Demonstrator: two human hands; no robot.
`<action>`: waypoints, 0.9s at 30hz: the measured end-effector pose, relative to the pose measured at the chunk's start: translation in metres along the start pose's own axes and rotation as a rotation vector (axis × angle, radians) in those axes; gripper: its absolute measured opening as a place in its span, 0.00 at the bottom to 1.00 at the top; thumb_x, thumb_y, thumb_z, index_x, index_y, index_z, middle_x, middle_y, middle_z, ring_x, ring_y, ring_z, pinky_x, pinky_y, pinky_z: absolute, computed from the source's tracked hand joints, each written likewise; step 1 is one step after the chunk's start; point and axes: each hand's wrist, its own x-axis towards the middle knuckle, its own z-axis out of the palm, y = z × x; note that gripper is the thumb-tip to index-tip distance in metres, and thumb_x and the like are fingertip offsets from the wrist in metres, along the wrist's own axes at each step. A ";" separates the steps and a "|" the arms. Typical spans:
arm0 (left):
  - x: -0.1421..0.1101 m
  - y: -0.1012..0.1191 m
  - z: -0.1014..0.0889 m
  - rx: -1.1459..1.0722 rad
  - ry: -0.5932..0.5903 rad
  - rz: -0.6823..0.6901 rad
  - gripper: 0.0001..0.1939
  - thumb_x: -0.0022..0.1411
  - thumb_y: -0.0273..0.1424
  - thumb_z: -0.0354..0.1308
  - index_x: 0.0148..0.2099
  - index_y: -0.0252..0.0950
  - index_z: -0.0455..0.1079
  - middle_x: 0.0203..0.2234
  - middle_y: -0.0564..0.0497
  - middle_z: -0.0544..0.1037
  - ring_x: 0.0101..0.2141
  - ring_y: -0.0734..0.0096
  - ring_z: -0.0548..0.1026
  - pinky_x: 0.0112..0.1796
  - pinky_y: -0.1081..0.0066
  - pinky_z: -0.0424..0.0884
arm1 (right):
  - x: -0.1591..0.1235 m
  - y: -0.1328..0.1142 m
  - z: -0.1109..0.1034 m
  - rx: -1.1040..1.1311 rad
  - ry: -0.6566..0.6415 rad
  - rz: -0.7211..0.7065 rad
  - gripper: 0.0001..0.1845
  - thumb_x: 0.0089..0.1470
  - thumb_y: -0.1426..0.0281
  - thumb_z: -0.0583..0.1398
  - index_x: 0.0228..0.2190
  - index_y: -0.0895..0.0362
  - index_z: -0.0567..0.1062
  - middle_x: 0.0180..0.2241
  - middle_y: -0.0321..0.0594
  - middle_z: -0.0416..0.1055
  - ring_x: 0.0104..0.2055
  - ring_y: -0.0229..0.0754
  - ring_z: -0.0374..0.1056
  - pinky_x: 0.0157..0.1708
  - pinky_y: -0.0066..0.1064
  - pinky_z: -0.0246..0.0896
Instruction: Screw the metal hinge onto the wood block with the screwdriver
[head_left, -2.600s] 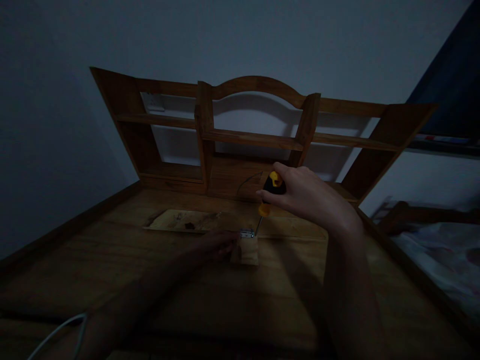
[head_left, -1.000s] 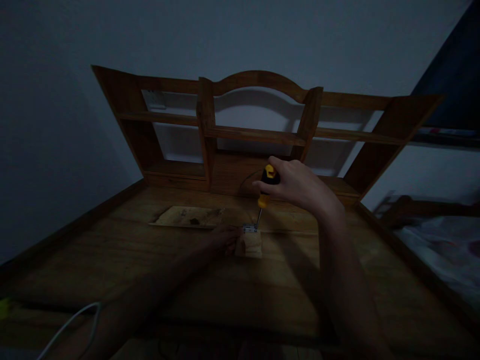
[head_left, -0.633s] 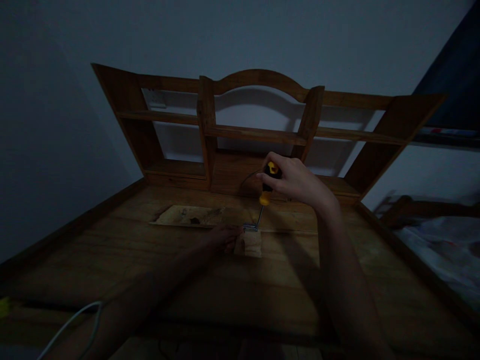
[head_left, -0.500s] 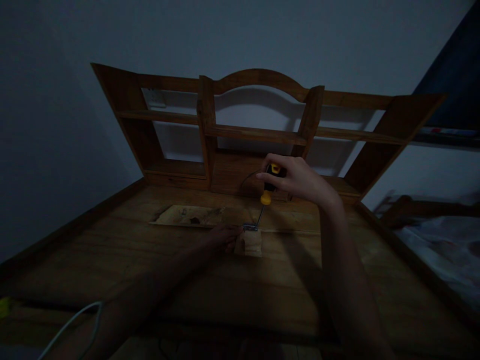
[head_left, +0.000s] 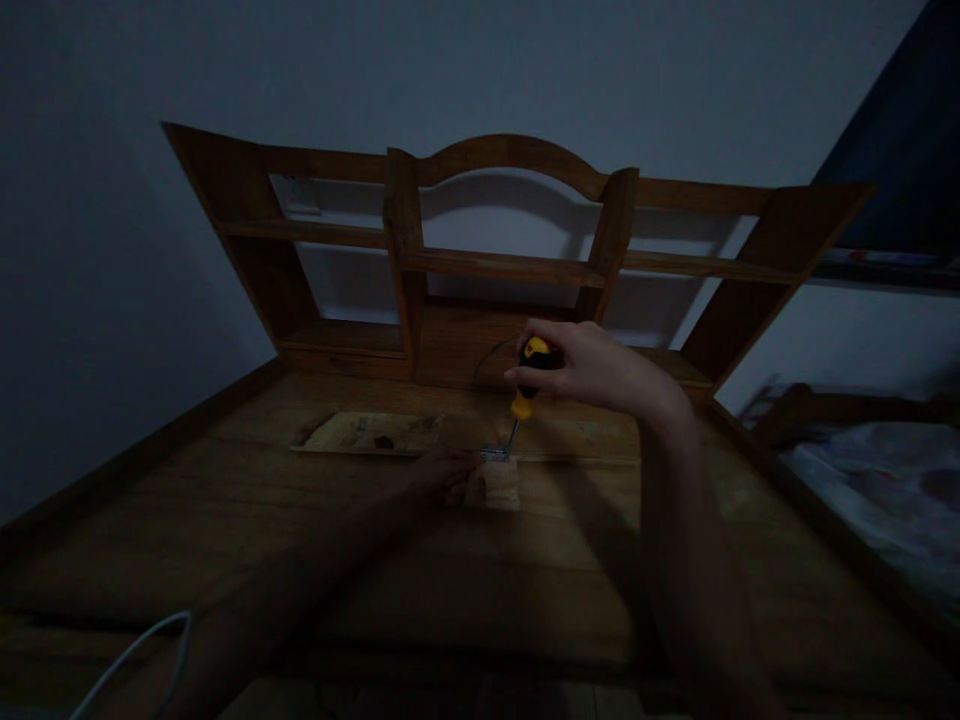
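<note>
My right hand (head_left: 581,368) is wrapped round the yellow-and-black handle of a screwdriver (head_left: 523,407). The screwdriver leans a little to the right, its shaft running down to the right end of a small metal hinge (head_left: 495,453). That hinge lies between a small pale wooden block (head_left: 501,487) and a long thin board (head_left: 405,432) behind it. From the left, my left hand (head_left: 446,473) has its fingers curled and pressed at the hinge's left end, beside the block. Dim light hides the tip's exact seat and most of the left fingers.
All of this rests on a wooden desk top (head_left: 315,540). Behind stands a wooden shelf unit (head_left: 502,268) against the wall. A white cord (head_left: 142,640) hangs by my left forearm. At right, beyond the raised edge, is a pale plastic-like heap (head_left: 877,480).
My right hand and the screwdriver handle have shifted slightly left and down, with the handle turned in the grip. The left hand stays at the hinge. The whole view has shifted slightly.
</note>
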 end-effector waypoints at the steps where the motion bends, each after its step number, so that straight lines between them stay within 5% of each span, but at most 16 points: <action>1: 0.000 0.000 0.000 -0.014 -0.010 0.004 0.18 0.55 0.44 0.63 0.29 0.33 0.67 0.12 0.59 0.59 0.13 0.81 0.54 0.16 0.77 0.49 | 0.001 -0.002 0.003 -0.056 0.040 0.029 0.16 0.57 0.55 0.58 0.36 0.56 0.71 0.34 0.39 0.73 0.35 0.41 0.68 0.34 0.29 0.55; 7: 0.000 0.000 -0.001 -0.004 -0.104 0.007 0.21 0.55 0.47 0.62 0.29 0.33 0.67 0.10 0.60 0.58 0.12 0.82 0.54 0.15 0.77 0.50 | 0.005 -0.005 0.012 -0.131 0.065 0.095 0.16 0.56 0.59 0.57 0.42 0.55 0.68 0.38 0.42 0.73 0.37 0.44 0.68 0.36 0.31 0.57; 17: 0.008 -0.006 -0.005 -0.073 -0.045 -0.032 0.16 0.55 0.42 0.61 0.28 0.34 0.66 0.11 0.60 0.59 0.12 0.81 0.57 0.15 0.77 0.52 | 0.008 -0.014 0.015 -0.282 0.113 0.136 0.21 0.64 0.55 0.45 0.41 0.57 0.68 0.34 0.46 0.74 0.36 0.48 0.70 0.36 0.35 0.56; 22: 0.002 0.000 0.000 -0.079 -0.017 -0.049 0.16 0.55 0.40 0.62 0.26 0.34 0.64 0.11 0.61 0.57 0.13 0.81 0.58 0.16 0.77 0.53 | 0.008 -0.014 0.016 -0.195 0.069 0.066 0.15 0.62 0.61 0.50 0.45 0.57 0.66 0.38 0.46 0.74 0.40 0.47 0.70 0.37 0.33 0.57; 27: -0.002 0.006 0.006 -0.062 0.014 -0.051 0.15 0.55 0.39 0.62 0.26 0.34 0.65 0.11 0.61 0.57 0.13 0.80 0.58 0.16 0.77 0.53 | 0.010 -0.015 0.019 -0.324 0.118 0.128 0.20 0.63 0.56 0.47 0.41 0.58 0.67 0.34 0.48 0.73 0.36 0.48 0.70 0.34 0.34 0.56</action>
